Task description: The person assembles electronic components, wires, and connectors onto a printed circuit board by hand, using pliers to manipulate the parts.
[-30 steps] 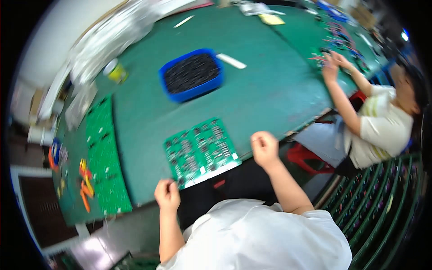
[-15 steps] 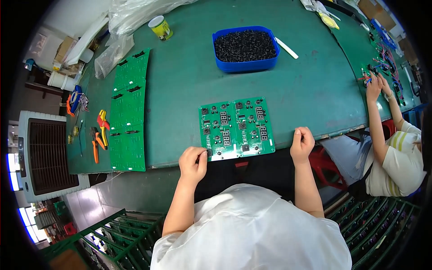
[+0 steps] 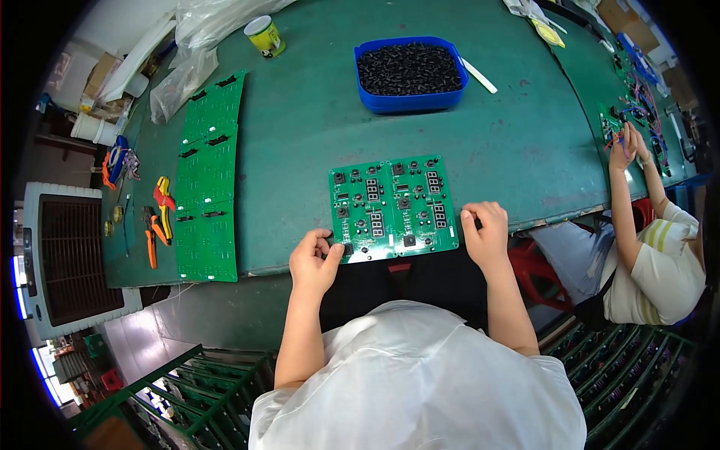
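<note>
A green circuit board panel (image 3: 390,202) with several black digit displays and buttons lies at the table's front edge, slightly overhanging it. My left hand (image 3: 313,259) pinches its near left corner, thumb on top and fingers curled. Just beside the panel's right edge is my right hand (image 3: 486,234), its fingers curled in toward the thumb; whether anything small sits inside them is hidden. Beyond the panel stands a blue tray (image 3: 409,103) filled with small black parts.
To the left lies a row of green boards (image 3: 210,180), with orange-handled pliers (image 3: 153,236) and yellow-red pliers (image 3: 164,202) beside it. A yellow-green can (image 3: 266,37) stands at the back. At the right, a co-worker's hands (image 3: 628,146) handle wired boards. A white stick (image 3: 480,76) lies by the tray.
My right hand has moved left, close to the panel's right edge. My left hand stays at the corner, its thumb now farther over the board. The co-worker's hands have shifted slightly.
</note>
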{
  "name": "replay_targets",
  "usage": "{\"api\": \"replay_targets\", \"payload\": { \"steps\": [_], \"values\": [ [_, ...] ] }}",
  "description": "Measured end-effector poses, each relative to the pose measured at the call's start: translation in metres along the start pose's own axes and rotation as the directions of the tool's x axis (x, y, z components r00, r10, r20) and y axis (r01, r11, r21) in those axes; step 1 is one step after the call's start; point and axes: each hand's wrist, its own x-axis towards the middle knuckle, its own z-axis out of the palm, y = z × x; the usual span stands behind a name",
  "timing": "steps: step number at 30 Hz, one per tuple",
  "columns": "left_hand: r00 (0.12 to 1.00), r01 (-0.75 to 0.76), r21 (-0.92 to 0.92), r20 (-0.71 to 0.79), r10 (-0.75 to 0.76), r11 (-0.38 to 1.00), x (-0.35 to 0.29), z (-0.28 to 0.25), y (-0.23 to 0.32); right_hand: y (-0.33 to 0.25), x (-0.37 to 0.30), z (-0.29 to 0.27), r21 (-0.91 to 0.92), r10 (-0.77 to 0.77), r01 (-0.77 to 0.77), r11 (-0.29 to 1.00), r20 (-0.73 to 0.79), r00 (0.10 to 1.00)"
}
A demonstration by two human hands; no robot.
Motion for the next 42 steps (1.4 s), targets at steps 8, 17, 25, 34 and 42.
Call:
{"api": "replay_targets", "payload": {
  "steps": [8,17,25,34,42],
  "values": [
    [0.997,0.051,0.006,0.053,-0.051,0.999,0.001,0.002,0.008,-0.003,0.075,0.015,-0.112,0.198,-0.171,0.979,0.313,0.929],
    [0.994,0.095,0.075,0.053,-0.099,0.993,0.0,0.004,0.014,-0.004,0.087,0.019,-0.223,0.349,-0.273,0.936,0.477,0.807],
    [0.992,0.102,0.071,0.062,-0.107,0.992,0.001,0.001,0.005,0.009,0.067,0.022,-0.032,0.254,-0.263,0.964,0.388,0.886],
    [0.994,0.074,0.107,0.074,-0.082,0.991,0.0,0.003,0.001,0.015,0.058,0.028,0.027,0.131,-0.143,0.989,0.267,0.955],
    [0.997,0.045,0.132,0.061,-0.054,0.99,0.001,0.003,0.006,0.016,0.061,0.023,0.04,0.157,-0.183,0.982,0.35,0.923]
  ]
}}
